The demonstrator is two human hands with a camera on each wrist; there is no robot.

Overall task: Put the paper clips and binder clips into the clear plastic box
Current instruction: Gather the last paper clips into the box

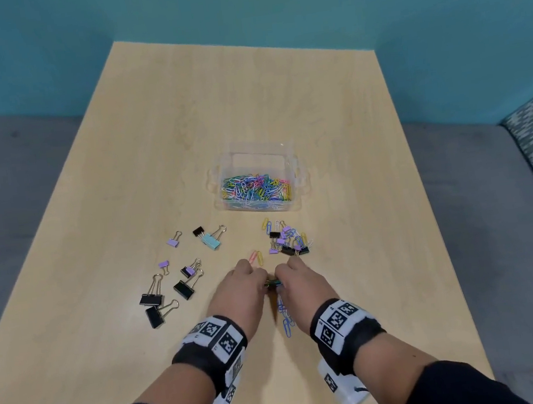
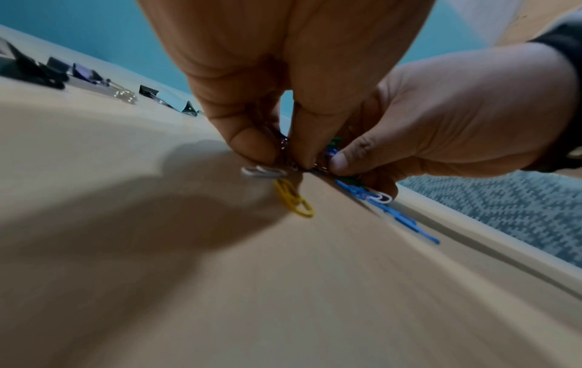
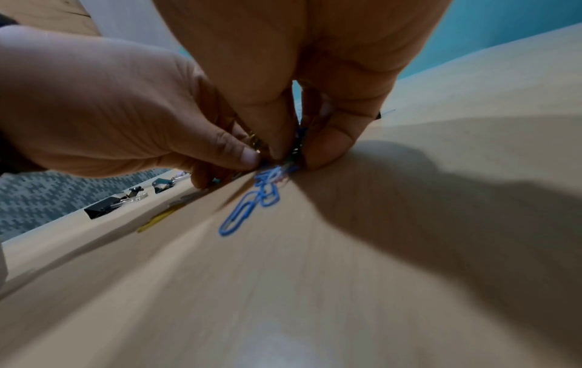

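Near the front edge of the table (image 1: 316,129), blue clips (image 1: 285,319) lie in a small chain between the 2 wrists. Just beyond them the left hand (image 1: 239,291) and the right hand (image 1: 304,284) meet, and both pinch one small bunch (image 1: 271,283) of clips with curled fingertips (the wrist views show blue and green wire in it, with some metal loops). The bunch sits low on the table and the blue chain trails from it. A yellow clip (image 2: 294,198) and a white one (image 2: 263,171) lie loose by the left fingers.

Just past the hands is a pink and yellow pair (image 1: 256,256). To the right of it is a heap (image 1: 287,237) of paper clips and small purple and black binder clips. To the left, about 9 binder clips (image 1: 180,271) are scattered, black, purple and 1 light blue.

Farther away, near the middle of the table, stands the box (image 1: 257,178), open, with many colored paper clips already inside.
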